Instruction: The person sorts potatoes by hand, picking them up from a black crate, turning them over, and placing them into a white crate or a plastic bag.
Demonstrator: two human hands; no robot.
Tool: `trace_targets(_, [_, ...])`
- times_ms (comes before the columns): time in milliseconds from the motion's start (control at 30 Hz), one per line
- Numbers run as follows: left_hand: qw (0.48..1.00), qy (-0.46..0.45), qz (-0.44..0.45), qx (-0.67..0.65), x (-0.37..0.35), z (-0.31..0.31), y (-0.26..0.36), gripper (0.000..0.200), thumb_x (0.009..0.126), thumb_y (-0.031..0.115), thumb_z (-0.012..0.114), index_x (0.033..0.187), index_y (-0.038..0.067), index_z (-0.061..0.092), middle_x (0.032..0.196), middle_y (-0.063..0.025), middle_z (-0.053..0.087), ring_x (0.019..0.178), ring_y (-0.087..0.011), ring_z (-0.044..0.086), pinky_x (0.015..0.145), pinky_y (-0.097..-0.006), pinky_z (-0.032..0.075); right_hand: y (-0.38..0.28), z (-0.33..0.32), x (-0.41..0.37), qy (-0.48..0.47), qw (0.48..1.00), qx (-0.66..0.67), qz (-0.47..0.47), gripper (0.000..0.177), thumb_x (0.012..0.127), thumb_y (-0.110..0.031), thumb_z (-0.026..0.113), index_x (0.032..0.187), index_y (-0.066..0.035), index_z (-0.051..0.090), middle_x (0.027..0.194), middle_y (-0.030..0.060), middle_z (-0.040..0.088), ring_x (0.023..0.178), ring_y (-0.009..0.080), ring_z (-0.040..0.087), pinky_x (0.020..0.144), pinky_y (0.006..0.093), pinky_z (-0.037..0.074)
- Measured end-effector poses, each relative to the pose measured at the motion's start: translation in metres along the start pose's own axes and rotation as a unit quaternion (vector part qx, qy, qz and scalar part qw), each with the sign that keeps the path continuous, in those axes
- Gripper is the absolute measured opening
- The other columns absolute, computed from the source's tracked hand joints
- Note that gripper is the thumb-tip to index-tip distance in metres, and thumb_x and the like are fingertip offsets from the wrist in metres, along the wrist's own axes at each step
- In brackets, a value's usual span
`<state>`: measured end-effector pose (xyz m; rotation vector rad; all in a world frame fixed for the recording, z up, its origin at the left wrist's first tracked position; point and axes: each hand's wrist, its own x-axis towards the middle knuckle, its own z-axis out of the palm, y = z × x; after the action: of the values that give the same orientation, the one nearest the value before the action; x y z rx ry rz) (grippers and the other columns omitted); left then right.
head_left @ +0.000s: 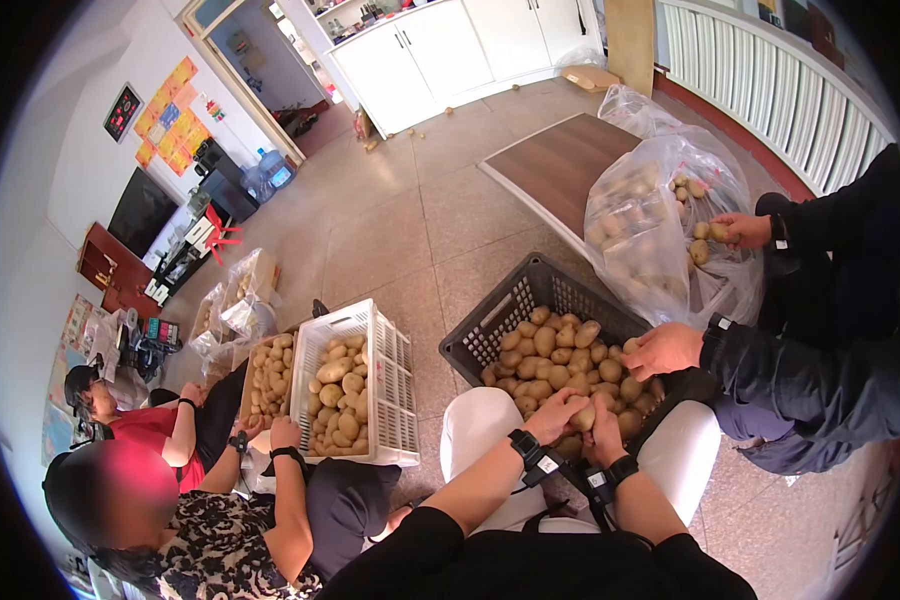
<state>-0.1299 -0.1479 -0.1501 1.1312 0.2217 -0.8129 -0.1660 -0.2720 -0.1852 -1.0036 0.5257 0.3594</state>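
Over the near side of a black plastic crate [470, 335], my left hand [556, 417] and my right hand [603, 438] are close together. Between them is a potato [583, 418], with the fingers of both hands closed around it. Many loose potatoes [545, 345] fill the crate below. Each of my wrists wears a dark band with a small white-labelled device. The crate stands on the floor between my knees.
A co-worker's hand [667, 350] reaches over the crate's right side; the other holds potatoes at a clear plastic bag [630, 215]. A white crate [395, 390] of potatoes stands to the left, beside two seated people. A brown board [560, 165] lies beyond.
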Motion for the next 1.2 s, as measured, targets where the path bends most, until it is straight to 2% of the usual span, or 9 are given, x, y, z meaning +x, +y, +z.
trace_targets(100, [0.999,0.036,-0.036,0.012,0.001,0.0,0.0,0.042,0.078,0.026,0.057,0.111,0.008,0.038,0.101,-0.0064,0.046,0.089,-0.0174,0.05,0.065,-0.0349,0.048,0.004,0.007,-0.001,0.058,0.994,-0.078,-0.042,0.044,0.084,-0.045,0.04,0.065,-0.007,0.049,0.048,0.0008,0.042,0.038,0.009,0.039,0.035,0.0229,0.027])
trace_targets(167, [0.998,0.052,-0.037,0.006,0.002,0.0,-0.004,0.043,0.076,0.026,0.058,0.11,0.007,0.037,0.099,-0.0075,0.047,0.087,-0.0192,0.051,0.061,-0.036,0.05,0.01,0.009,0.0,0.032,0.975,-0.085,-0.202,0.037,0.085,-0.035,0.044,0.063,-0.005,0.049,0.049,0.0004,0.044,0.042,0.0071,0.041,0.037,0.0219,0.028])
trace_targets(400, [0.992,0.121,-0.028,0.024,0.01,-0.008,-0.009,0.039,0.075,0.026,0.059,0.107,0.014,0.038,0.092,-0.0054,0.05,0.076,-0.0182,0.053,0.05,-0.0321,0.048,0.022,-0.012,0.021,0.081,0.949,-0.218,-0.211,0.022,0.08,-0.016,0.05,0.067,0.002,0.054,0.057,0.0084,0.053,0.053,0.0128,0.05,0.049,0.0262,0.039])
trace_targets(500, [0.994,0.108,-0.022,0.016,0.009,-0.006,-0.005,0.034,0.077,0.027,0.057,0.105,0.018,0.04,0.09,-0.0029,0.05,0.071,-0.0156,0.051,0.046,-0.0293,0.045,0.032,-0.019,0.022,0.129,0.867,-0.349,-0.332,0.019,0.076,-0.017,0.054,0.072,0.001,0.054,0.055,0.0088,0.054,0.051,0.0202,0.053,0.049,0.0292,0.041])
trace_targets(567, [0.995,0.094,-0.021,0.01,0.005,-0.004,-0.002,0.029,0.078,0.028,0.056,0.102,0.019,0.041,0.089,-0.0011,0.049,0.072,-0.0147,0.051,0.047,-0.0296,0.044,0.032,-0.02,0.013,0.127,0.804,-0.528,-0.241,0.02,0.07,-0.017,0.056,0.077,0.001,0.055,0.068,0.0161,0.057,0.069,0.0325,0.056,0.063,0.0364,0.045])
trace_targets(667, [0.997,0.078,-0.01,-0.001,0.003,-0.003,0.0,0.023,0.08,0.029,0.053,0.098,0.02,0.043,0.087,0.0007,0.049,0.071,-0.0138,0.051,0.046,-0.0302,0.043,0.024,-0.016,-0.001,0.1,0.748,-0.608,-0.247,0.021,0.068,-0.018,0.056,0.081,-0.001,0.056,0.082,0.0196,0.056,0.082,0.0358,0.053,0.07,0.0397,0.044])
trace_targets(800, [0.997,0.066,0.021,-0.033,-0.002,-0.003,0.005,0.02,0.082,0.029,0.049,0.098,0.019,0.044,0.084,-0.0006,0.049,0.069,-0.0146,0.052,0.043,-0.0311,0.041,0.03,-0.021,-0.002,0.089,0.705,-0.682,-0.171,0.022,0.069,-0.018,0.055,0.084,-0.002,0.056,0.091,0.0204,0.053,0.087,0.0342,0.052,0.075,0.0394,0.043])
trace_targets(1033, [0.979,-0.032,0.101,-0.176,-0.018,-0.017,0.032,0.023,0.087,0.033,0.036,0.101,0.016,0.044,0.086,-0.0044,0.05,0.074,-0.0192,0.053,0.043,-0.0318,0.04,0.018,-0.017,-0.024,0.052,0.665,-0.742,-0.067,0.053,0.063,-0.031,0.065,0.103,-0.003,0.043,0.097,0.0201,0.052,0.09,0.0337,0.053,0.078,0.0384,0.043])
trace_targets(1200, [0.887,-0.056,0.225,-0.398,-0.05,-0.069,0.079,0.036,0.088,0.04,0.03,0.097,0.009,0.046,0.088,-0.0087,0.054,0.081,-0.0201,0.052,0.051,-0.0307,0.041,0.011,-0.009,-0.037,0.007,0.633,-0.773,-0.03,0.064,0.061,-0.032,0.07,0.105,-0.001,0.035,0.096,0.0202,0.054,0.09,0.0329,0.054,0.078,0.0379,0.043])
